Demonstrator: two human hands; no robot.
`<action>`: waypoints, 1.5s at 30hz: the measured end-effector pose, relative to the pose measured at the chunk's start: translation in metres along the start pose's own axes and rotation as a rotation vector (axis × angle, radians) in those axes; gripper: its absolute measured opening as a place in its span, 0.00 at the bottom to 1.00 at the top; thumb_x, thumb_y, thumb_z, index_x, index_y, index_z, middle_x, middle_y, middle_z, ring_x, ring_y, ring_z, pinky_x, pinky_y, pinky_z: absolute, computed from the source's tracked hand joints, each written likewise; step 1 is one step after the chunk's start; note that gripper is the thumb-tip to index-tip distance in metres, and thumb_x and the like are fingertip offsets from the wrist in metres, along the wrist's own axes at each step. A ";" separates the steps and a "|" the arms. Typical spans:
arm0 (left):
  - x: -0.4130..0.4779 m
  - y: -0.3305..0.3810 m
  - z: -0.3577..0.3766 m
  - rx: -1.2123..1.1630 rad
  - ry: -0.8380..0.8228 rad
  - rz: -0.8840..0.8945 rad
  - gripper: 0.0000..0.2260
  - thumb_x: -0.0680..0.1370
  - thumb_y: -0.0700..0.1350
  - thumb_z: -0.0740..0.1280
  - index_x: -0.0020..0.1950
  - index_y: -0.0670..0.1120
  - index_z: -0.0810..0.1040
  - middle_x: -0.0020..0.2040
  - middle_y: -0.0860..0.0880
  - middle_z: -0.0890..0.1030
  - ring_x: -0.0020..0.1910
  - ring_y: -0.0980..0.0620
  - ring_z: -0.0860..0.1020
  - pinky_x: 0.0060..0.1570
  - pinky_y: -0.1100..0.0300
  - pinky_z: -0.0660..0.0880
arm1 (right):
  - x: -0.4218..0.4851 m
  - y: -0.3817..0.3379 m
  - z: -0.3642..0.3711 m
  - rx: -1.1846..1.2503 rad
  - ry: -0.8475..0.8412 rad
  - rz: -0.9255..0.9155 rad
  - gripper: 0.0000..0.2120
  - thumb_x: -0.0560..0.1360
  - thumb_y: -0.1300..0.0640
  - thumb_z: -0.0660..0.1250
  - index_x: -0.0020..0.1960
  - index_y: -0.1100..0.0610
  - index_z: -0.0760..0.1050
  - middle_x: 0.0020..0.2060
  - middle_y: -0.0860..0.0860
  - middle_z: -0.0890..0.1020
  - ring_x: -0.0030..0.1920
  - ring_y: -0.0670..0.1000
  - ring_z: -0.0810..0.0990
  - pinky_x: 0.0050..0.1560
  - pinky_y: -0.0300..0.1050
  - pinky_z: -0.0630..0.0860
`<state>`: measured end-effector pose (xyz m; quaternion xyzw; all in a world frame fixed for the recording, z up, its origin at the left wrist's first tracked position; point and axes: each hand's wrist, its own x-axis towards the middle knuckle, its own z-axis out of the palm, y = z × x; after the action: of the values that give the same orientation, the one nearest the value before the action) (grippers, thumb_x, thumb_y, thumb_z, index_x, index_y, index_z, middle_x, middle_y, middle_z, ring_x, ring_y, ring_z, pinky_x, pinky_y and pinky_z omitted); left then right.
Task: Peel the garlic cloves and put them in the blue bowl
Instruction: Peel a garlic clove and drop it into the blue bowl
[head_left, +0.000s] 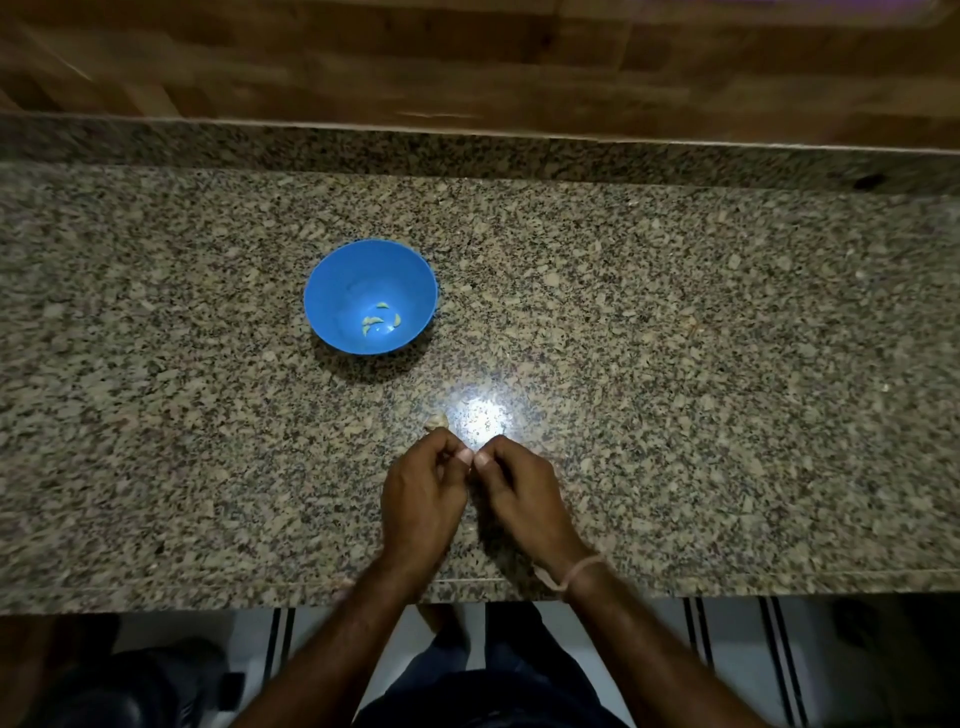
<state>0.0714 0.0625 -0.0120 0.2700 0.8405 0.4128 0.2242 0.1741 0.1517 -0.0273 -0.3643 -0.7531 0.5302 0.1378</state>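
A blue bowl (340, 270) stands on the speckled granite counter (675, 338), left of the middle, with a few pale peeled garlic cloves (379, 319) at its bottom. Near the counter's front edge my left hand (423, 499) and my right hand (519, 499) meet fingertip to fingertip, fingers curled, pinching something small between them that the fingers hide almost fully. A pale scrap of garlic or garlic skin (436, 421) lies on the counter just beyond my left hand.
A wooden wall (467, 57) rises behind the counter's raised granite back ledge. A bright light reflection sits on the counter just beyond my hands. Below the front edge I see a tiled floor and my legs.
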 end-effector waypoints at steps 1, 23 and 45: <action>-0.001 0.001 0.000 0.038 0.005 0.026 0.08 0.81 0.45 0.68 0.42 0.52 0.74 0.34 0.55 0.79 0.34 0.58 0.76 0.34 0.55 0.72 | 0.000 0.000 0.001 -0.057 0.001 -0.060 0.13 0.85 0.53 0.61 0.42 0.55 0.73 0.35 0.49 0.77 0.38 0.52 0.76 0.38 0.49 0.70; -0.005 0.003 0.008 0.044 -0.217 0.023 0.12 0.87 0.45 0.53 0.45 0.46 0.66 0.40 0.51 0.70 0.36 0.57 0.68 0.37 0.58 0.64 | 0.005 0.001 0.002 -0.110 0.001 0.063 0.18 0.85 0.58 0.61 0.36 0.52 0.67 0.30 0.44 0.70 0.31 0.43 0.66 0.33 0.38 0.61; 0.001 0.003 -0.002 -0.002 -0.225 -0.113 0.14 0.87 0.43 0.55 0.41 0.47 0.67 0.35 0.52 0.71 0.33 0.58 0.68 0.33 0.63 0.63 | 0.008 0.000 0.013 -0.206 0.088 -0.112 0.14 0.84 0.57 0.59 0.40 0.53 0.66 0.32 0.44 0.67 0.34 0.45 0.66 0.35 0.40 0.58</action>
<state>0.0705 0.0636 -0.0083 0.2667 0.8235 0.3674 0.3402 0.1614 0.1482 -0.0339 -0.3570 -0.8159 0.4251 0.1619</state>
